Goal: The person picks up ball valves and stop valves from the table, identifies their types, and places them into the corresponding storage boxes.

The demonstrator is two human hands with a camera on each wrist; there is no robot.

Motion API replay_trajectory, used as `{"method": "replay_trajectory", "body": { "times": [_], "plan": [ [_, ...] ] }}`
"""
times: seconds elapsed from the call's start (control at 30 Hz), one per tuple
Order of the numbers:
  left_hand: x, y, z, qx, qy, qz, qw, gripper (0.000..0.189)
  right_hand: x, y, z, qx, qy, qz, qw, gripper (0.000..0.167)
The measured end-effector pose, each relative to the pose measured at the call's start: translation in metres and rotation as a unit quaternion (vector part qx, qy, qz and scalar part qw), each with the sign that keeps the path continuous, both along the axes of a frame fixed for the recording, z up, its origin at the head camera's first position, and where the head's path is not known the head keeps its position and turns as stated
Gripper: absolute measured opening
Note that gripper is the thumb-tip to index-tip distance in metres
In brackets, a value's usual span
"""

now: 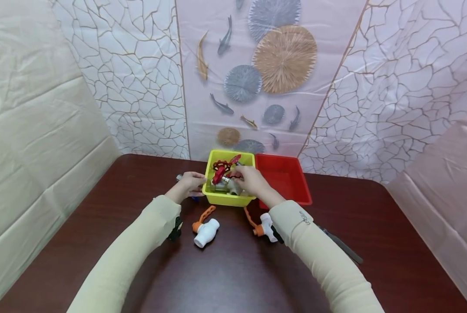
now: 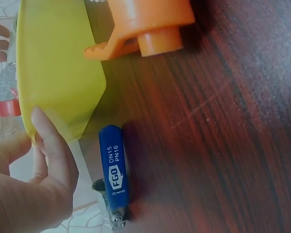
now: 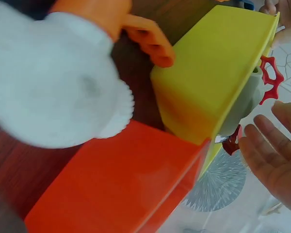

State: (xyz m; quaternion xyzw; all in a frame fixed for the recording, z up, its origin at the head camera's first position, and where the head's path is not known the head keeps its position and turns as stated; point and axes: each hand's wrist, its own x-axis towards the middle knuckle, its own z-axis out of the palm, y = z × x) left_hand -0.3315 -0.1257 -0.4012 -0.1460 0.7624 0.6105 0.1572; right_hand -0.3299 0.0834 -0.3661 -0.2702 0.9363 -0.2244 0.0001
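Observation:
My left hand (image 1: 191, 183) pinches the left rim of a yellow bin (image 2: 63, 63), thumb and fingers on either side of its edge. Inside the bin are several valves, among them one with a red handwheel (image 1: 221, 165) and a grey valve body (image 3: 243, 104). Over the bin's right side reaches my right hand (image 1: 253, 180). In the right wrist view its fingers (image 3: 262, 148) are spread from the thumb, fingertips close to a dark red handle (image 3: 232, 141), with nothing gripped between them. A blue-handled valve (image 2: 114, 167) lies on the table below my left hand.
A red bin (image 1: 286, 174) stands against the yellow one's right side. Two white valves with orange handles lie in front, one at left (image 1: 207, 232) and one at right (image 1: 267, 227). A dark flat tool (image 1: 344, 247) lies beyond the right forearm. Patterned cloth hangs behind the table.

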Motion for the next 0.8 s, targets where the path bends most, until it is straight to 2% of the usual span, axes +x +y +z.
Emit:
{"method": "replay_trajectory", "body": {
  "times": [0.1, 0.27, 0.47, 0.67, 0.8],
  "plan": [
    [0.003, 0.0, -0.001, -0.002, 0.013, 0.008, 0.9999, 0.031, 0.002, 0.006, 0.0, -0.008, 0.006, 0.0, 0.9999, 0.019],
    [0.01, 0.002, -0.006, -0.027, 0.055, 0.021, 0.9979, 0.031, 0.008, 0.015, 0.001, -0.023, 0.007, -0.009, 0.9997, 0.018],
    [0.016, 0.002, -0.016, -0.079, 0.089, 0.007, 0.9929, 0.034, 0.022, 0.028, 0.0, -0.033, 0.003, 0.003, 0.9994, 0.016],
    [0.018, 0.001, -0.018, -0.129, 0.136, -0.008, 0.9822, 0.035, 0.036, 0.041, 0.005, -0.053, 0.036, 0.029, 0.9975, 0.016],
    [0.021, 0.0, -0.017, -0.159, 0.176, 0.006, 0.9714, 0.036, 0.042, 0.055, 0.007, -0.059, 0.051, 0.021, 0.9967, 0.014]
  ]
}}
